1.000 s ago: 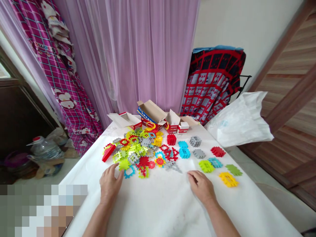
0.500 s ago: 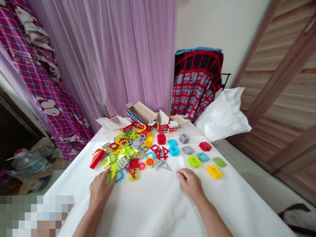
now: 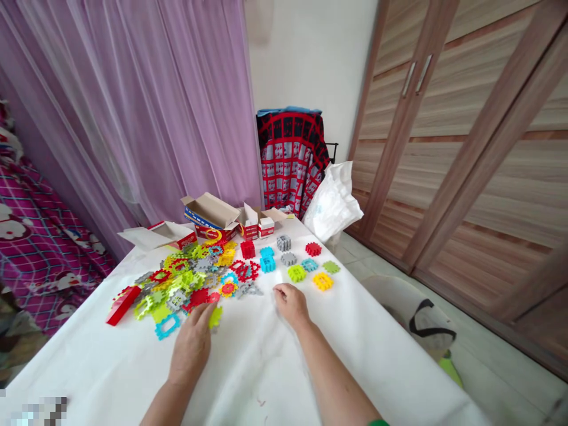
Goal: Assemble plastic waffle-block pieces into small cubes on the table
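Note:
On the white-covered table [image 3: 248,378] lies a heap of interlocking plastic toy pieces [image 3: 186,281] in lime, red, yellow, grey and cyan. My left hand [image 3: 194,340] is over the near edge of this heap, fingers stretched out by red pieces and a lime piece [image 3: 216,318]. A cyan frame piece [image 3: 167,326] lies to its left. Resting on the table right of the heap, my right hand [image 3: 291,305] has its fingers curled in, with nothing visible in them. Beyond it are a lime piece [image 3: 296,273] and a yellow piece [image 3: 323,281].
Opened cardboard boxes [image 3: 210,213] line the far edge. Sorted stacks stand at the right, among them red [image 3: 248,249], cyan [image 3: 267,264] and grey [image 3: 284,242]. A red wedge-shaped piece [image 3: 123,306] lies far left. A white bag [image 3: 335,201] stands past the table's corner.
The view has turned to the right. My left hand has moved rightward along the heap's near edge, from the lime pieces to the red ones. My right hand stays curled on the table.

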The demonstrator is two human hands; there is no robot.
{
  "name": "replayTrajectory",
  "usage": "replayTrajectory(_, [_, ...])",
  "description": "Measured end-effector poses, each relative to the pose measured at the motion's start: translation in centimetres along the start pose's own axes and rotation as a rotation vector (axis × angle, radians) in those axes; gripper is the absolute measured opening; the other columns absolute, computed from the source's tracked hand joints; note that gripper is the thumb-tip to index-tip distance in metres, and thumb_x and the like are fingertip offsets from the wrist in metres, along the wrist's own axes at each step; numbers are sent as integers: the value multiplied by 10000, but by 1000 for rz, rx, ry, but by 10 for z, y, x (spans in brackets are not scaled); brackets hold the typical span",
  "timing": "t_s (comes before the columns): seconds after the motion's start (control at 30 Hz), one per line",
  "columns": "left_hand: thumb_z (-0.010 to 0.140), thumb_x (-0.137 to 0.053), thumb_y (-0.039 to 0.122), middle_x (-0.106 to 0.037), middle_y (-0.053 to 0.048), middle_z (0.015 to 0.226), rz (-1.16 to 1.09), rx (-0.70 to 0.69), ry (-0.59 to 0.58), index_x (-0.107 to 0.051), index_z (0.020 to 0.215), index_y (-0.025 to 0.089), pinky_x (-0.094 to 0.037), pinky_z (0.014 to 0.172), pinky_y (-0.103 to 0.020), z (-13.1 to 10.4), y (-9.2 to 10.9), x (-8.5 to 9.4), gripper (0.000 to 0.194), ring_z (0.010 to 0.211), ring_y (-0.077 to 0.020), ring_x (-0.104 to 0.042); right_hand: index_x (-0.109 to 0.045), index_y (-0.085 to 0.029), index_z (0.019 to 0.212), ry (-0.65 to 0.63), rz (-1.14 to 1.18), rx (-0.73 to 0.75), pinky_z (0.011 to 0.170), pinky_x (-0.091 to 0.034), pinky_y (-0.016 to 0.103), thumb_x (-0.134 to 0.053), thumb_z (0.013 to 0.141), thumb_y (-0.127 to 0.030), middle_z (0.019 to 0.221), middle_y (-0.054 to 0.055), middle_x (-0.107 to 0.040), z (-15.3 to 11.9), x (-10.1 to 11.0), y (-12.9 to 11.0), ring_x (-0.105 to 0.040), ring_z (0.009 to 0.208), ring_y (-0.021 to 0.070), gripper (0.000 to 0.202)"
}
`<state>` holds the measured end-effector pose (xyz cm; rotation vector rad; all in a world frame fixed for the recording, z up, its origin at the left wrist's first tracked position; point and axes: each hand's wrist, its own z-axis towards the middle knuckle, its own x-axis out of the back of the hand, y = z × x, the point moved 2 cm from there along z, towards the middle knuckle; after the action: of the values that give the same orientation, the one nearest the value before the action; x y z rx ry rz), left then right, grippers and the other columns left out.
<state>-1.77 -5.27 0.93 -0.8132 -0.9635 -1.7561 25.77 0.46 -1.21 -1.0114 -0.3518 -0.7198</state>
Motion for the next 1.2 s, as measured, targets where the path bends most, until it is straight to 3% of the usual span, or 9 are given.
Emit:
replayTrajectory(0.1, [853,-346,93,-620,-138,1225,44,-6,-30,-529,1312,173,-475,957,-401,25,42,-18,500,1123,-244,-592,-698,-224,815,0,5,-62,679,-447,225,-499,825,-217,803,17,-714,0,3,0,-627,695,146,200])
replayTrajectory(0.2, [870,-450,237,-553,-168,1338,84,-9,-53,-441,1380,155,-446,988,-464,31,56,-35,516,1219,-289,-532,-702,-227,827,-48,11,-83,696,-441,216,-498,826,-212,831,14,-721,0,4,-1,-632,722,140,205])
replayTrajectory(0.33, [862,-512,377,-536,-202,1370,96,-68,-55,-458,1364,112,-422,1023,-502,6,35,-42,570,1266,-321,-499,-701,-232,845,-97,-10,-105,698,-438,226,-504,833,-219,833,15,-719,-1,4,1,-633,731,150,198])
replayTrajectory(0.53, [912,-448,371,-708,-121,1122,21,-100,57,-662,1103,178,-531,920,-445,-24,2,-25,346,1073,-271,-646,-688,-232,847,-107,-46,3,747,-451,247,-503,830,-174,856,16,-705,-2,-2,-17,-622,771,156,195])
replayTrajectory(0.63, [904,-465,335,-732,-96,1065,-28,-154,56,-701,1005,204,-550,896,-437,-24,5,-22,288,1017,-258,-673,-681,-229,944,-131,-53,135,857,-447,275,-569,814,-201,971,32,-694,-3,-11,-44,-606,926,179,174])
replayTrajectory(0.77, [893,-476,299,-744,-67,1046,-93,-183,43,-710,990,232,-559,897,-387,-22,11,-21,262,982,-225,-692,-649,-232,1073,-242,-139,225,904,-444,345,-705,741,-343,1113,49,-654,-5,-31,-67,-561,1037,227,355])
replayTrajectory(0.87, [891,-472,289,-746,-52,1040,-150,-161,56,-709,991,248,-568,883,-358,-21,11,-22,260,967,-210,-700,-653,-255,1049,-316,-186,224,888,-447,353,-726,729,-372,1096,29,-655,-7,-40,-66,-554,1041,226,348])
replayTrajectory(1.0, [884,-482,279,-744,-46,1037,-235,-162,33,-702,978,264,-574,857,-336,-14,13,-26,240,952,-199,-700,-636,-263,1074,-301,-154,216,903,-441,336,-718,742,-329,1090,18,-657,-9,-43,-63,-561,1032,200,348])
replayTrajectory(1.2, [883,-473,263,-758,-44,958,-358,-117,34,-688,983,250,-588,785,-306,-2,10,-31,236,883,-189,-711,-587,-236,1156,-206,-170,227,901,-437,349,-704,734,-280,1112,46,-661,-3,-24,-46,-570,1022,215,441])
